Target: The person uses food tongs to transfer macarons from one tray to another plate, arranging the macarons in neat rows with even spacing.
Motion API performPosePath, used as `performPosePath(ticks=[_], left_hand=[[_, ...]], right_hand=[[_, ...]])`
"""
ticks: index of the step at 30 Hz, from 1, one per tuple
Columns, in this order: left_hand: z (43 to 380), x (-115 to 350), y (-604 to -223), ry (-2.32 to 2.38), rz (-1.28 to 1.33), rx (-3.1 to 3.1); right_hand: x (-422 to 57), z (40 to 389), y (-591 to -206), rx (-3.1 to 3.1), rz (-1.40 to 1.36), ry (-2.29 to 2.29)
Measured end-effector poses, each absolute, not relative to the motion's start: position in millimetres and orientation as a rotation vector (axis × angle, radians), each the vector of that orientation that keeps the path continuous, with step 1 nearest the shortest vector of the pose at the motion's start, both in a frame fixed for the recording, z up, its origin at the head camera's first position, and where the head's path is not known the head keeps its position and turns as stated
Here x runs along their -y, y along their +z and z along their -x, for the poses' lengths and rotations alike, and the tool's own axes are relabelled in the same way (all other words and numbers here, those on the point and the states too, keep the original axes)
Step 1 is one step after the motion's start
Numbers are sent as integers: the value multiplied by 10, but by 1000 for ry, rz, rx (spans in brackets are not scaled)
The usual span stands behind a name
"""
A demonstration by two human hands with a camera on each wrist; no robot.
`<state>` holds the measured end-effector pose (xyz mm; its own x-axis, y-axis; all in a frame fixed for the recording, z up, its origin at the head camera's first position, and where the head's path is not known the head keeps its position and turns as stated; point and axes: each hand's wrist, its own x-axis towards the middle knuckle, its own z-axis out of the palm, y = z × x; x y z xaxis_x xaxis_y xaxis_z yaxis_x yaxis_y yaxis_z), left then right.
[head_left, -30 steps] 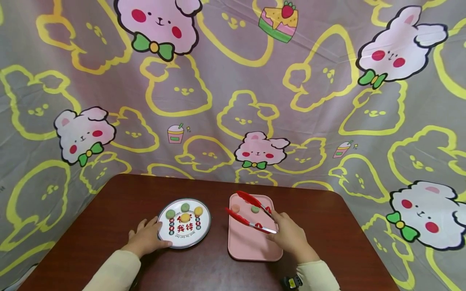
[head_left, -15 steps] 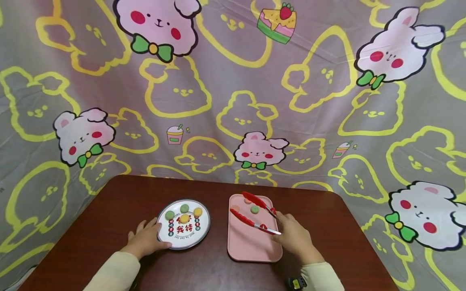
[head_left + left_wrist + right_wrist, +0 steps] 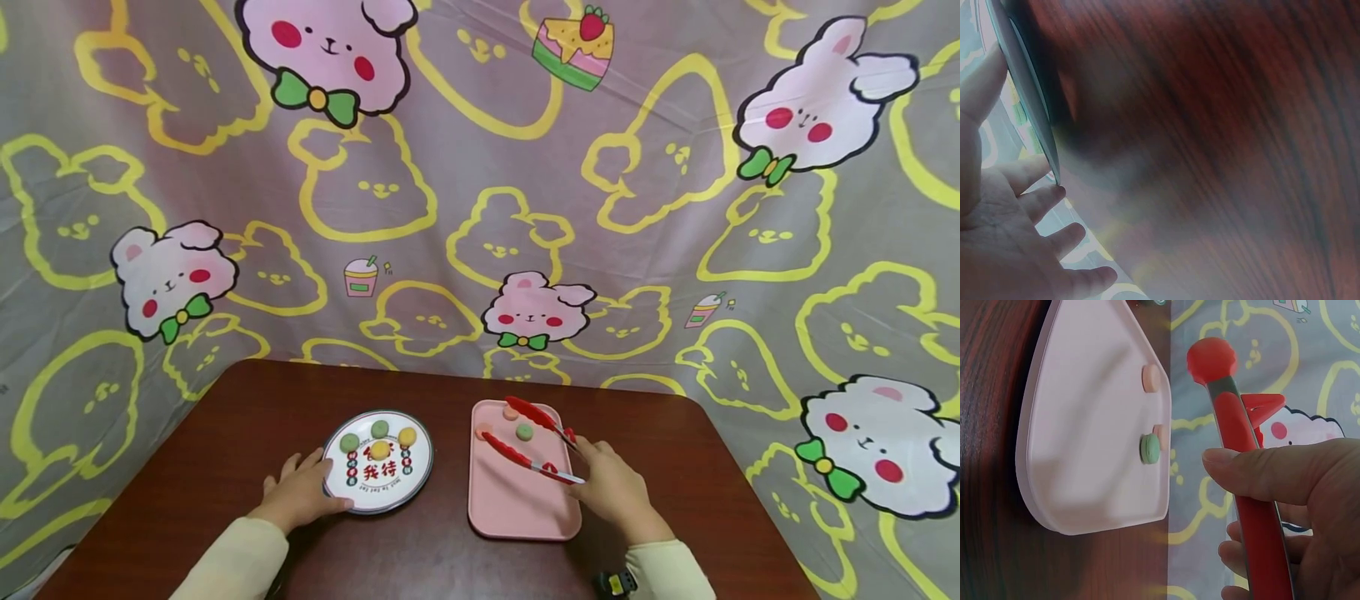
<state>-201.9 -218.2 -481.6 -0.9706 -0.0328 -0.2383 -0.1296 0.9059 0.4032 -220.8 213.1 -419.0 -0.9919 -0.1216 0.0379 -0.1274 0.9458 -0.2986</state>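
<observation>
My left hand [image 3: 300,490] rests at the left rim of a round white plate [image 3: 378,496] with red characters. In the left wrist view its thumb and fingers are spread along the rim. Two green macarons [image 3: 349,442] and two yellow macarons [image 3: 381,451] lie on the plate. My right hand [image 3: 611,483] holds red-tipped metal tongs [image 3: 525,461], arms apart, over a pink tray [image 3: 517,512]. Nothing is between the tips of the tongs. On the tray lie a green macaron [image 3: 1150,449] and two pink macarons [image 3: 1151,379].
The dark wooden table [image 3: 420,550] carries the plate on the left and the tray on the right. A patterned cloth [image 3: 450,167] hangs behind the table and along its sides. A dark device [image 3: 615,583] is at the right wrist.
My right hand has moved the tongs a little to the right and down over the tray. Both pink macarons show more plainly now. The left hand and plate have stayed put.
</observation>
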Motion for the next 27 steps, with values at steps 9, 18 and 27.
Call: performPosePath(ticks=[9,18,27], left_hand=[[2027,2181,-4827,617,128,-2836],[2016,2183,-4802,611,128,-2833],[2023,2175,-4803,610,126,-2837]], right_hand=[[-2161,2195,-4170,3075,-196,434],[-2202,2208,-4188,3082,-194,410],[-2298,2260,-4244,3083,-196,369]])
